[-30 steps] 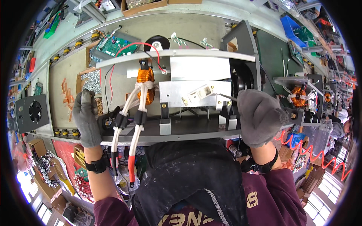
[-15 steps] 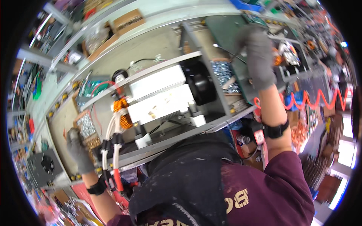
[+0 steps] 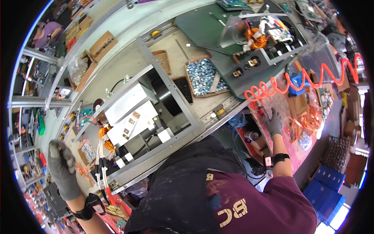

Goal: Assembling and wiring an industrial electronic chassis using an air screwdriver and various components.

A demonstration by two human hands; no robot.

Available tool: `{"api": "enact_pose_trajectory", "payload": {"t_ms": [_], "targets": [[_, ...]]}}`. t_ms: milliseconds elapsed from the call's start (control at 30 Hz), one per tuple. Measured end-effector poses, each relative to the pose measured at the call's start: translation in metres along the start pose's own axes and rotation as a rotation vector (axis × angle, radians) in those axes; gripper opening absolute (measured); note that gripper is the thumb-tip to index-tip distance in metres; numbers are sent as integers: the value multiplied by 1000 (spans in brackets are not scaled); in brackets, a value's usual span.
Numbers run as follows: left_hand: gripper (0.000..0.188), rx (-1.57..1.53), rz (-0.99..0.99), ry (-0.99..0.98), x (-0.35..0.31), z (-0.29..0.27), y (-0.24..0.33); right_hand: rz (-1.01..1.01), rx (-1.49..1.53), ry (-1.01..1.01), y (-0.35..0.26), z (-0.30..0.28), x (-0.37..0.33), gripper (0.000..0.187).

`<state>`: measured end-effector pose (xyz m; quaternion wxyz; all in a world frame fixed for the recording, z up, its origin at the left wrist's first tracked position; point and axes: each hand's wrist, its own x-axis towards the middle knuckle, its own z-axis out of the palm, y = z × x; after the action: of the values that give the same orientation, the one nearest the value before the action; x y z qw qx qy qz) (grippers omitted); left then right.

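Right gloved hand [image 3: 275, 121] had moved from above the green mat [image 3: 198, 23], where it was half a second earlier, to the red work surface [image 3: 280, 103]. Left gloved hand [image 3: 62, 167] remained at the left end of the bench [image 3: 167, 43]. The view had turned, so the grey metal chassis [image 3: 178, 97] lay more steeply diagonal than before.

Grip, left: fingers half curled, gap visible at the thumb, no held part visible. Grip, right: fingers extended downward at the red surface; whether they had hold of anything could not be told.

Chassis position: on the bench before the torso, well apart from the right hand. It contained the silver heat-sink plate [image 3: 144, 117] and, at its left, the copper-wound coil [image 3: 107, 144].

Edges: the metal bench rail [image 3: 230, 111] ran diagonally between the torso and the chassis. Room: a gap separated this rail from the red surface. A bench strip separated the chassis end from the fastener box [image 3: 216, 93], which adjoined the mat. Above the right hand, the red coiled hose [image 3: 253, 93] crossed the approach.
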<state>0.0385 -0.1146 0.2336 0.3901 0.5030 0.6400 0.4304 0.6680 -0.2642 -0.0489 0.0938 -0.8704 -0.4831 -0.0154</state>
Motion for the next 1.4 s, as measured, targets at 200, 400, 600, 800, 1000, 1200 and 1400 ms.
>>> {"api": "enact_pose_trajectory", "payload": {"t_ms": [200, 400, 600, 800, 1000, 1200, 1400], "targets": [[38, -19, -50, -124, -4, 40, 24, -46, -16, -336, 14, 24, -13, 61], [38, -125, -152, -98, -18, 30, 10, 301, 1021, -572, -55, -7, -16, 46], [31, -314, -245, -220, -24, 23, -12, -251, 1854, -626, -246, -170, 15, 63], [40, -464, -317, -329, -32, 7, -21, -774, 2248, -806, -444, -247, -26, 35], [41, -537, -331, -263, -37, -39, -28, -1099, 2218, -752, -552, -254, -84, 32], [41, -514, -321, -270, -30, -72, -44, -1013, 2104, -812, -581, -248, -118, 33], [42, -496, -394, -368, -14, -86, -52, -1248, 1993, -737, -595, -246, -119, 34]]}}
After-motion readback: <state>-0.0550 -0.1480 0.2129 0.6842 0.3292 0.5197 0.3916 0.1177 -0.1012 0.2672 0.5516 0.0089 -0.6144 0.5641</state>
